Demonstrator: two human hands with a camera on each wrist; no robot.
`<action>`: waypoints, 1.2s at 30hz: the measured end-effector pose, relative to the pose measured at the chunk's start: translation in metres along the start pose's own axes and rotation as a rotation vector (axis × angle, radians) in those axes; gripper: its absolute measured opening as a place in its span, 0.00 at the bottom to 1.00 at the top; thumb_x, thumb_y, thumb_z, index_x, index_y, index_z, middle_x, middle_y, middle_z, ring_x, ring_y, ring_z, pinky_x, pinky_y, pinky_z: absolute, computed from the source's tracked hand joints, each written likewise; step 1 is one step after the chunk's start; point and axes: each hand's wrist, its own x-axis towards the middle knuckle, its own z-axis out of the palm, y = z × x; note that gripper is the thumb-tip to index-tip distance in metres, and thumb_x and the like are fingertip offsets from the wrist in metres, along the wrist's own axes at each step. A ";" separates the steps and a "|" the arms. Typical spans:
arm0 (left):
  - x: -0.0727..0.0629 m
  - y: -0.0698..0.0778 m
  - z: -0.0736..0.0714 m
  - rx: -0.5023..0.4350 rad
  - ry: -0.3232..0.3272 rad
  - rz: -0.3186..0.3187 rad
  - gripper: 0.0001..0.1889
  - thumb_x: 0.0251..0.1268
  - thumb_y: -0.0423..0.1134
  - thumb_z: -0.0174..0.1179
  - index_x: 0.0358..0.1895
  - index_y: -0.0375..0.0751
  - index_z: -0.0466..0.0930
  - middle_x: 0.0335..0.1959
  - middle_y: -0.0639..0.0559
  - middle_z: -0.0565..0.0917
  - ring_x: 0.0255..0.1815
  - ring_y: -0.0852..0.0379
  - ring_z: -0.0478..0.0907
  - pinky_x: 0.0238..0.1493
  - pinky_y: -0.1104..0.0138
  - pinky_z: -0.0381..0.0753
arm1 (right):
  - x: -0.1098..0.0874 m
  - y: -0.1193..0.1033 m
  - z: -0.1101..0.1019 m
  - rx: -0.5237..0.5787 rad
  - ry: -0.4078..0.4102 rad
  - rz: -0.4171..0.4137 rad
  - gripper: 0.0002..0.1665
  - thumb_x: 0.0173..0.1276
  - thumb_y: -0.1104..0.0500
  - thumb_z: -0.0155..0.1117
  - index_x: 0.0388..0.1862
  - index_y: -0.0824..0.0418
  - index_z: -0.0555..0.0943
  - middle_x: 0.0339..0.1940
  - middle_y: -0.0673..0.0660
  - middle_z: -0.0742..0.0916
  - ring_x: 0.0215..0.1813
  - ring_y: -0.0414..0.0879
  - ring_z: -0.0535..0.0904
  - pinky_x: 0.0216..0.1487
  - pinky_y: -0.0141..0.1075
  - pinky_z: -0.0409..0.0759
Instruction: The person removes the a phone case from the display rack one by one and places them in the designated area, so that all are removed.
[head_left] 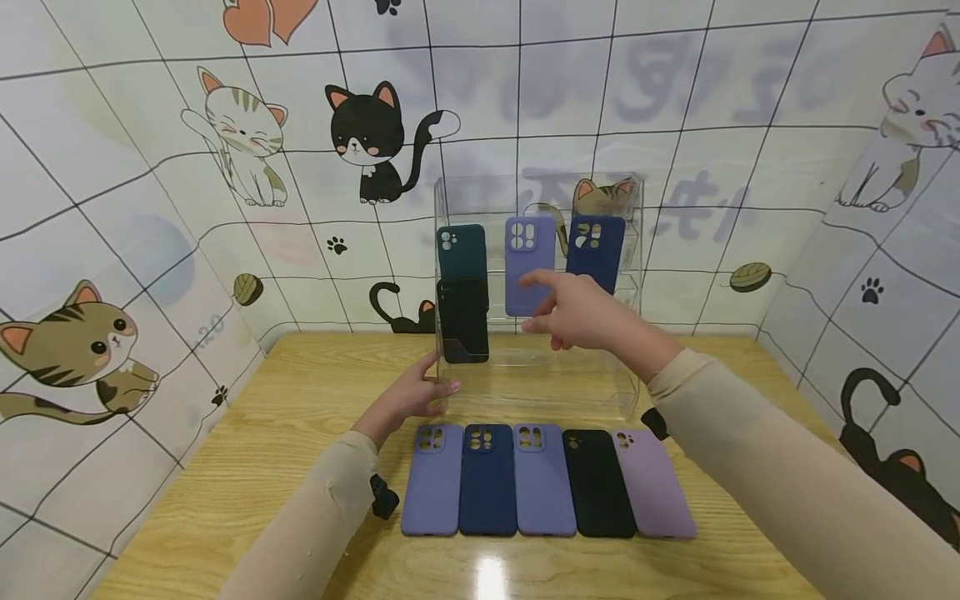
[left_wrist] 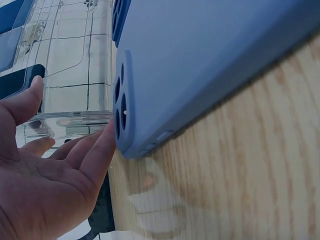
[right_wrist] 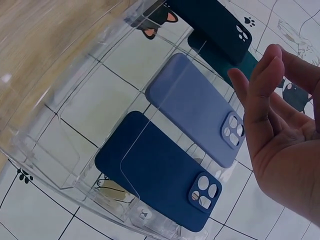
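A clear display stand (head_left: 555,404) stands on the table with phone cases on its tiers. My left hand (head_left: 411,393) is at its lower left corner, thumb and fingers extended beside the clear edge; the left wrist view shows the same hand (left_wrist: 55,175) near the camera end of a lavender case (left_wrist: 200,65). My right hand (head_left: 577,312) is raised before the stand, overlapping an upright lavender case (head_left: 528,246), index finger extended. The right wrist view shows that hand (right_wrist: 285,120) loosely bent and holding nothing. A navy case (head_left: 596,250) stands to its right, a dark green case (head_left: 463,250) and a black case (head_left: 463,321) at left.
In front of the stand, a row of cases lies flat: lavender (head_left: 432,492), navy (head_left: 488,492), another lavender (head_left: 545,492), black (head_left: 600,492) and pinkish purple (head_left: 656,492). A cat-printed wall covering (head_left: 487,100) surrounds the wooden table (head_left: 300,417).
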 end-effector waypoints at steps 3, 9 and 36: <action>0.000 0.000 0.000 0.000 0.001 -0.003 0.48 0.78 0.41 0.66 0.90 0.57 0.43 0.80 0.29 0.68 0.74 0.36 0.77 0.55 0.55 0.90 | 0.005 -0.003 0.001 0.010 0.034 -0.006 0.43 0.77 0.55 0.71 0.85 0.49 0.63 0.59 0.62 0.91 0.27 0.48 0.87 0.33 0.38 0.86; 0.001 -0.001 0.000 -0.005 0.002 -0.003 0.48 0.78 0.42 0.66 0.89 0.56 0.44 0.80 0.28 0.67 0.74 0.36 0.77 0.55 0.56 0.90 | 0.014 -0.007 0.002 0.068 0.102 -0.014 0.47 0.78 0.54 0.70 0.87 0.45 0.57 0.63 0.63 0.89 0.27 0.50 0.87 0.34 0.40 0.87; 0.000 0.000 0.001 -0.024 0.008 -0.007 0.48 0.77 0.43 0.66 0.90 0.57 0.43 0.79 0.29 0.70 0.73 0.36 0.78 0.61 0.50 0.88 | 0.064 0.005 0.058 0.273 0.126 0.002 0.58 0.76 0.54 0.72 0.88 0.24 0.45 0.51 0.64 0.92 0.23 0.56 0.88 0.27 0.43 0.89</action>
